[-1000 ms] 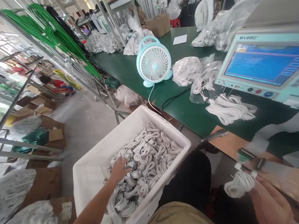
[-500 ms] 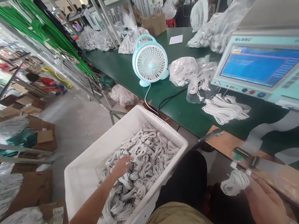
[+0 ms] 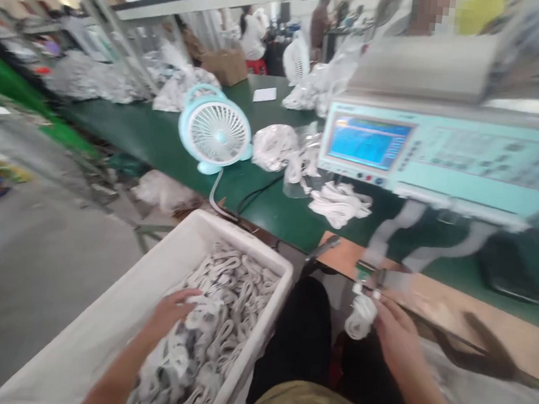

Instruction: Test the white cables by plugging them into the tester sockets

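My left hand [image 3: 174, 312] is over the pile of coiled white cables [image 3: 233, 306] in the white plastic bin [image 3: 90, 331]. Its fingers touch the cables, but blur hides whether they grip one. At the bench edge, my right hand [image 3: 398, 329] has its fingers closed at a white connector of one coiled cable [image 3: 362, 317]. That coil hangs below a small green test fixture [image 3: 364, 271], its connectors up against the fixture. Two grey ribbon cables [image 3: 393, 230] run from the fixture area up to a light-blue tester [image 3: 464, 163] with a lit blue screen.
On the green bench [image 3: 268, 211] stand a light-blue fan [image 3: 219, 135], a loose bundle of white cables [image 3: 338, 203] and bagged cables [image 3: 277, 147]. A dark phone [image 3: 511, 270] lies at the right. A metal lever [image 3: 322, 248] sticks out near my knee. People are in the background.
My view has swung right, so bench and bin appear farther left. Both hands stay in about the same places: left on the pile, right at the fixture with the coiled cable.
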`<state>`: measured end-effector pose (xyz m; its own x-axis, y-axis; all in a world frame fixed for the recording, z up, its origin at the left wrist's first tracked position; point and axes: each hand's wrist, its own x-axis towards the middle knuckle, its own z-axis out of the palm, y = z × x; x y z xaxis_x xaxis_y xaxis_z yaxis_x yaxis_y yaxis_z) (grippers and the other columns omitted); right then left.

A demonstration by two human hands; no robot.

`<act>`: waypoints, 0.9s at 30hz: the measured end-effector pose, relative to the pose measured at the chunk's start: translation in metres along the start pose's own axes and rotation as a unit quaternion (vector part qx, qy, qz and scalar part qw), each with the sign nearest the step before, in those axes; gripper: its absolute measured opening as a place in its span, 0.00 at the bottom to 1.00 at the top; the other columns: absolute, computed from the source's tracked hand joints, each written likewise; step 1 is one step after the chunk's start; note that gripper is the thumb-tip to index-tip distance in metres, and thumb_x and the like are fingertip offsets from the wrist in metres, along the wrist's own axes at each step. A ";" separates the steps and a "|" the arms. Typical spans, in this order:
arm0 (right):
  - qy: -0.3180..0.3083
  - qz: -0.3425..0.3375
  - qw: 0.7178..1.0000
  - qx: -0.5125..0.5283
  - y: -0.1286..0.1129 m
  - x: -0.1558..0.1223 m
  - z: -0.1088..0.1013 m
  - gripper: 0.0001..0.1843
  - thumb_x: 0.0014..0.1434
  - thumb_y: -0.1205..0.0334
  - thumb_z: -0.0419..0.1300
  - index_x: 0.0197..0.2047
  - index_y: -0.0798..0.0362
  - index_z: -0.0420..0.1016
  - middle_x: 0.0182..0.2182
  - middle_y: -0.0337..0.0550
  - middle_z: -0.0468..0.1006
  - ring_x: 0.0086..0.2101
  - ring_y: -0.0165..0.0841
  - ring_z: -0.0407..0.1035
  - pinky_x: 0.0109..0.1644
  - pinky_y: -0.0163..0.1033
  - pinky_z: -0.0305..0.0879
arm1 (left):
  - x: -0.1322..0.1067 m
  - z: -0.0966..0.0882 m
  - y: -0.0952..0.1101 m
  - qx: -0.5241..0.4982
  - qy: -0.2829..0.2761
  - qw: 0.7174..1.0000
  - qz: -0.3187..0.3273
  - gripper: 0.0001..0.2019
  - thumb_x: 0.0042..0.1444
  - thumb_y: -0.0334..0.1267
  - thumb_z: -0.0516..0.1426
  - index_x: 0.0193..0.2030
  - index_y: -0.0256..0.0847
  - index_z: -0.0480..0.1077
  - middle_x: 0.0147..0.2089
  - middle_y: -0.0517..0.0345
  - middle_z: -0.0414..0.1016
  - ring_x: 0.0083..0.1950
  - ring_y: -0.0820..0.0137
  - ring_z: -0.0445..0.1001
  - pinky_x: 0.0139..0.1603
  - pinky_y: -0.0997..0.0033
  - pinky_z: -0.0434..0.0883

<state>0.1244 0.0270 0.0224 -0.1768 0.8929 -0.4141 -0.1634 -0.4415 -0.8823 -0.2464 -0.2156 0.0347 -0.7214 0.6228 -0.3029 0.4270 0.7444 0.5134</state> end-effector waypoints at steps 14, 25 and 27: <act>-0.013 -0.066 0.998 0.007 -0.009 -0.008 0.008 0.19 0.45 0.47 0.63 0.19 0.54 0.64 0.15 0.32 0.60 0.19 0.26 0.51 0.25 0.33 0.47 | -0.033 0.159 0.256 -0.294 -0.307 0.898 0.113 0.22 0.45 0.56 0.55 0.30 0.37 0.75 0.14 0.64 0.62 0.12 0.76 0.58 0.12 0.78 0.54; -0.016 -0.079 0.996 -0.031 0.001 -0.029 0.010 0.17 0.47 0.51 0.58 0.20 0.52 0.57 0.18 0.32 0.57 0.21 0.27 0.51 0.25 0.33 0.50 | -0.058 0.193 0.260 -0.433 -0.289 0.845 0.120 0.13 0.45 0.44 0.60 0.23 0.35 0.73 0.21 0.62 0.66 0.23 0.76 0.64 0.23 0.79 0.63; -0.033 -0.065 0.996 -0.047 0.000 -0.037 -0.011 0.15 0.49 0.52 0.56 0.21 0.51 0.58 0.18 0.32 0.57 0.21 0.27 0.51 0.25 0.33 0.50 | -0.068 0.192 0.249 -0.415 -0.320 0.847 0.094 0.14 0.45 0.47 0.60 0.28 0.36 0.73 0.20 0.64 0.65 0.20 0.78 0.61 0.19 0.80 0.60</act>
<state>0.1412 -0.0050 0.0351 -0.2246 0.9330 -0.2811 -0.0983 -0.3088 -0.9460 0.0138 -0.0262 0.0289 -0.1266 0.9120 -0.3901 -0.2202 0.3576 0.9075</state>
